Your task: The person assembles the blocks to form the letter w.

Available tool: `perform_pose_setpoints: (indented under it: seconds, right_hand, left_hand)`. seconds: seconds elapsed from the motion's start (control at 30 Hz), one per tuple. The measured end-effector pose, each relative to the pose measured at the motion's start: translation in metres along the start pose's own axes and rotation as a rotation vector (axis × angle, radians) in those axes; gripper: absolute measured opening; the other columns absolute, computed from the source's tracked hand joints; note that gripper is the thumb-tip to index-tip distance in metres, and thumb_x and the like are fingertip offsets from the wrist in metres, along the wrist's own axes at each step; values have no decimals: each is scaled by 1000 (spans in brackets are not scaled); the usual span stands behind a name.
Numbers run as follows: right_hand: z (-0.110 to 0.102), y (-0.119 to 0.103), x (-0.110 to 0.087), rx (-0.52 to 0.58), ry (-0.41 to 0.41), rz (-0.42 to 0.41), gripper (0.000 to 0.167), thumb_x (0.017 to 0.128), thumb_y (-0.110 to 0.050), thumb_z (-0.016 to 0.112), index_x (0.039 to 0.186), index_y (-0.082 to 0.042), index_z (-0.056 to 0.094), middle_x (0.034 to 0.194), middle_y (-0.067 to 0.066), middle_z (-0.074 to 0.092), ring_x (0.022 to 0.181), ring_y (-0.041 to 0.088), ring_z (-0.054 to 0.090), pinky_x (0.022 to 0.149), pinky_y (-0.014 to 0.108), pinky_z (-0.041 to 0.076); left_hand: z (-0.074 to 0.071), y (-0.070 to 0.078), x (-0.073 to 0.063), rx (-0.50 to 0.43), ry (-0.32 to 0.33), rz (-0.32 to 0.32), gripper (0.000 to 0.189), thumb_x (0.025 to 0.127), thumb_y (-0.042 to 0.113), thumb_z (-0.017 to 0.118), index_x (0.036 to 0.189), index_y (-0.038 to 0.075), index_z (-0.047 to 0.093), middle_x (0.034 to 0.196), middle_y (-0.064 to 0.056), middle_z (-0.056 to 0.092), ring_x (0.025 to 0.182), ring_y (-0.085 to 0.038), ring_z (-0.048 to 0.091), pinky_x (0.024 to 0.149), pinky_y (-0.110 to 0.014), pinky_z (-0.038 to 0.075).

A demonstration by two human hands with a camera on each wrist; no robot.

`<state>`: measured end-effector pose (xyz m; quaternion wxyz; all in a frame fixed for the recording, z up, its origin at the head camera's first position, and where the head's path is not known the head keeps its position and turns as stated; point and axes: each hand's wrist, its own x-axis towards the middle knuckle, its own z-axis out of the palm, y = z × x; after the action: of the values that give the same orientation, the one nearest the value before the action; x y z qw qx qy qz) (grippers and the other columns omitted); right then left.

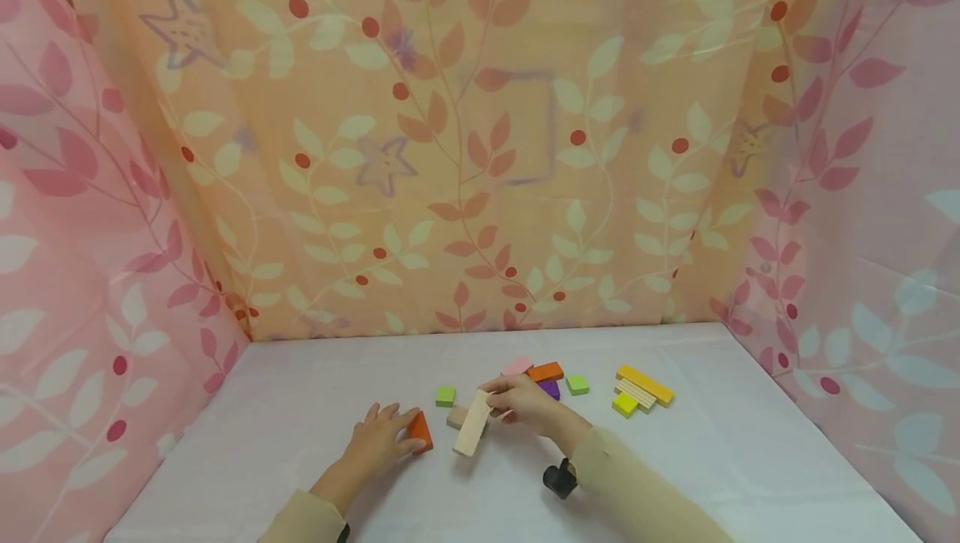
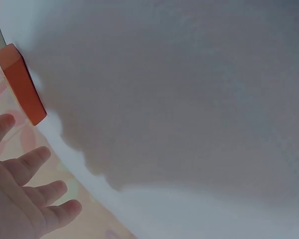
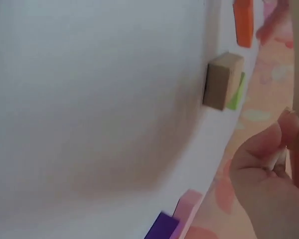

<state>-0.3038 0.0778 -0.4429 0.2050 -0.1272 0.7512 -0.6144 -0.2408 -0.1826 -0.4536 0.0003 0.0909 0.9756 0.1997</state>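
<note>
My right hand (image 1: 525, 403) pinches a long plain wooden block (image 1: 473, 424) near its upper end, holding it tilted over the table. Beneath, partly covered by it in the head view, lies a short wooden block (image 3: 223, 82). My left hand (image 1: 378, 440) is beside an orange block (image 1: 422, 433), thumb and forefinger near its left side. In the left wrist view the fingers (image 2: 34, 158) are spread and fairly straight, a gap showing between them and the orange block (image 2: 24, 85). A green block (image 1: 446, 396) sits just behind the short wooden one.
Behind my right hand lie a pink block (image 1: 517, 366), an orange-red block (image 1: 545, 371), a purple block (image 1: 551, 390) and a green block (image 1: 577, 384). Further right are a long yellow-orange block (image 1: 645, 385), wooden strips (image 1: 637, 394) and a yellow block (image 1: 625, 405). Patterned curtains enclose the white table (image 1: 300, 376).
</note>
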Motion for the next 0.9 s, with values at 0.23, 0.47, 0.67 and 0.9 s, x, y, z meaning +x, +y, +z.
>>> perform_pose_setpoints:
  seconds: [0.23, 0.47, 0.67, 0.9]
  right_hand:
    - [31, -2, 12, -271, -156, -61, 18, 91, -4, 65, 107, -3, 73, 88, 2, 62, 75, 17, 51, 65, 28, 43]
    - [45, -1, 27, -497, -187, -140, 13, 89, -1, 67, 99, -3, 75, 89, 1, 68, 78, 12, 53, 76, 27, 48]
    - [45, -2, 30, -554, -95, -154, 16, 88, -4, 70, 103, -3, 74, 92, 1, 67, 84, 14, 56, 79, 32, 52]
    - [44, 2, 5, -521, -167, -88, 41, 84, -13, 77, 121, -3, 64, 75, 4, 56, 61, 14, 51, 54, 23, 43]
  left_hand:
    - [0, -2, -1, -1, 7, -4, 57, 86, 37, 72, 132, 6, 60, 135, -32, 48, 128, -60, 30, 96, -74, 27]
    - [5, -7, 1, 5, 7, -3, 58, 86, 39, 71, 131, 5, 60, 134, -31, 49, 128, -60, 31, 95, -73, 28]
    - [7, -7, 5, 26, 6, -13, 61, 85, 41, 71, 132, 4, 59, 135, -31, 48, 128, -60, 30, 95, -74, 28]
    - [6, -6, 6, 46, 8, -18, 63, 83, 40, 74, 132, 3, 58, 134, -30, 50, 128, -59, 32, 95, -73, 30]
